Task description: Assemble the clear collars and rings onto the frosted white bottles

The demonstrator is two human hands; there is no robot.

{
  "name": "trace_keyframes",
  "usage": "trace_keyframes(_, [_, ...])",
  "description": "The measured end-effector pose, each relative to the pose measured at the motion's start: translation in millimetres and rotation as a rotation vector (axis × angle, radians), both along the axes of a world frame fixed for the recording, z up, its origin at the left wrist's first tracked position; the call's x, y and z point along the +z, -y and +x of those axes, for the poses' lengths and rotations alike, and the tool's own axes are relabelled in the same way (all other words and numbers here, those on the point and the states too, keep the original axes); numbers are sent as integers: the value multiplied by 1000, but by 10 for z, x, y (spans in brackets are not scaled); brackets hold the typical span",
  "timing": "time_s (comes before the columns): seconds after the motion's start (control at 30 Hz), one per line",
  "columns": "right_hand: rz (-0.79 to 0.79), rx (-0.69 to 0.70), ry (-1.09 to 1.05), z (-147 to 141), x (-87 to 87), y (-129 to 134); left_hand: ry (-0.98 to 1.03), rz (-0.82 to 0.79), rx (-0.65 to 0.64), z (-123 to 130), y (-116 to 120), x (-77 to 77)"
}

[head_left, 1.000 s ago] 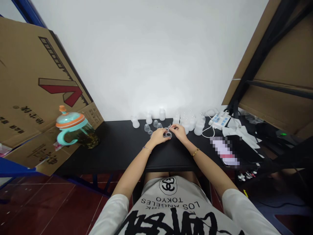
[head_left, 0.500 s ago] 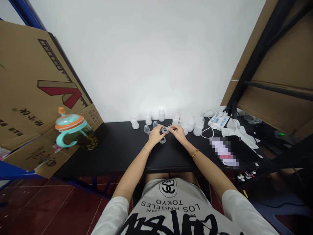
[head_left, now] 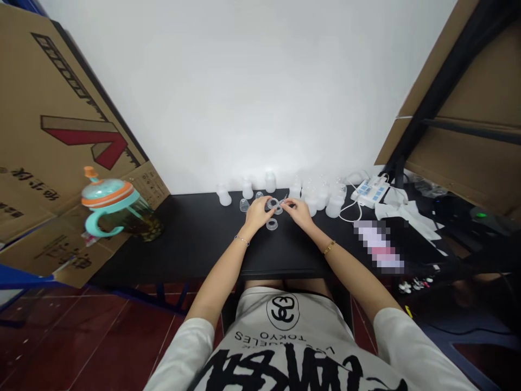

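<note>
Between the thumb and fingers of my left hand [head_left: 257, 214] is a clear plastic ring [head_left: 272, 203]. My right hand [head_left: 299, 212] is pinched close beside it, on a small thin shiny thing [head_left: 284, 201] that is too small to name. Another clear ring [head_left: 279, 210] shows between the hands, just below the held one. A further loose ring [head_left: 272, 224] lies flat on the black table [head_left: 195, 239], nearer to me. Behind my left hand, a clear dome-shaped cap [head_left: 244, 205] rests on the table, with a second one [head_left: 259, 195] partly hidden.
Small whitish bottles [head_left: 223, 194] stand along the wall, with several more [head_left: 321, 195] grouped at right. A power strip [head_left: 368, 191] with a white cable, white tissue [head_left: 401, 214] and a blurred phone [head_left: 380, 247] lie further right. A lidded jug [head_left: 122, 206] stands left by a cardboard box [head_left: 81, 146].
The view has shifted slightly. My hands have moved slightly apart, and the lower rings show more clearly between and below them. The left hand still holds its ring.
</note>
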State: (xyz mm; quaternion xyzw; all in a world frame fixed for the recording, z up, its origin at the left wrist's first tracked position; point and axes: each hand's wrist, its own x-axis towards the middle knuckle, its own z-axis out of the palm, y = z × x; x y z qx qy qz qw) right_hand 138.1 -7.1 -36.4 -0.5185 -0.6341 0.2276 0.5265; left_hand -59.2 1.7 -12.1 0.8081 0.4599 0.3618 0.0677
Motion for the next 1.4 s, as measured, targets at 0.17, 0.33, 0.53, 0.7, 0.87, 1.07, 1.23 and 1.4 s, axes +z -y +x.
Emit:
trace_keyframes(0.17, [21,17,45,0,-7,-26,-7,4,38,-11,19,22])
trace_keyframes(0.33, [25,-3,60,6,-26,-64,24,1,54,-31,-8,28])
trace_keyframes(0.53, [50,-25,77,14,28,-8,58,-26,69,-16,-3,40])
trace_keyframes(0.7, [53,-18,91,-2,34,16,81,-35,42,14,44,58])
trace_keyframes(0.87, [19,5,109,-29,21,26,123,-55,50,31,40,43])
trace_keyframes(1.07, [-16,28,120,-49,34,61,148,-77,72,47,6,3])
trace_keyframes(1.23, [-9,23,121,-52,13,51,168,-72,75,52,6,15])
trace_keyframes(1.4, [-6,37,118,-49,-28,24,186,-53,57,52,37,44])
